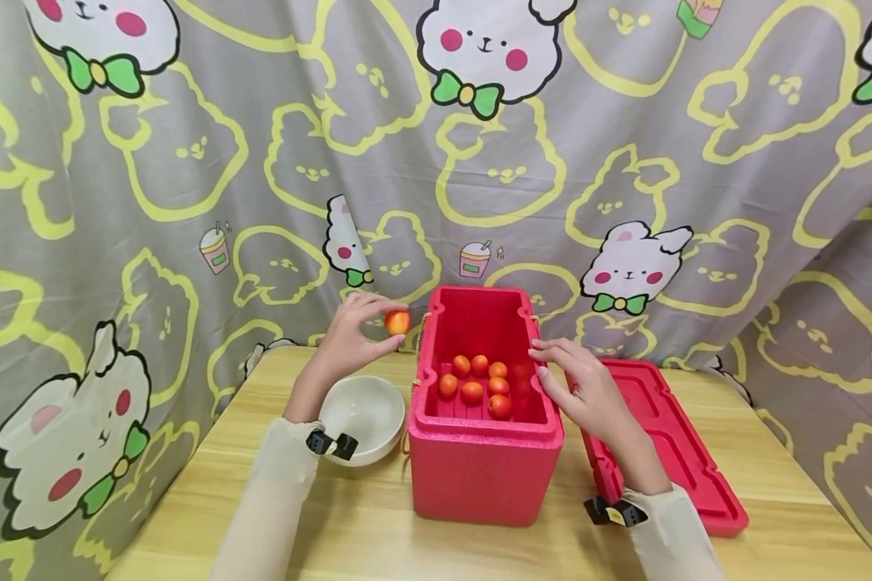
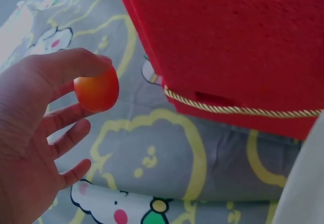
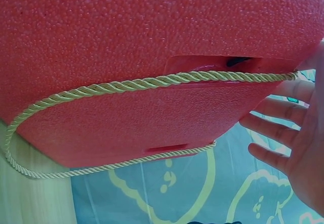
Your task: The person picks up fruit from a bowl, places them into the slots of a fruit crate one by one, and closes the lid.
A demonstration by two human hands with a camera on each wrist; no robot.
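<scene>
A small orange-red tomato [image 1: 397, 323] is pinched between the thumb and fingertips of my left hand [image 1: 356, 335], raised just left of the red foam box [image 1: 487, 476]. In the left wrist view the same tomato [image 2: 97, 89] shows by the fingertips, the other fingers spread. Several more tomatoes [image 1: 471, 392] lie on the floor of the open box. My right hand [image 1: 584, 387] rests with fairly straight fingers at the box's right rim. The right wrist view has that hand's fingers [image 3: 276, 127] beside the box wall.
A white bowl [image 1: 363, 415] stands left of the box, below my left forearm. The red lid [image 1: 679, 444] lies on the wooden table [image 1: 356, 524] to the right. A gold rope handle [image 3: 121, 86] hangs along the box side. Patterned curtain [image 1: 262, 161] closes off the back.
</scene>
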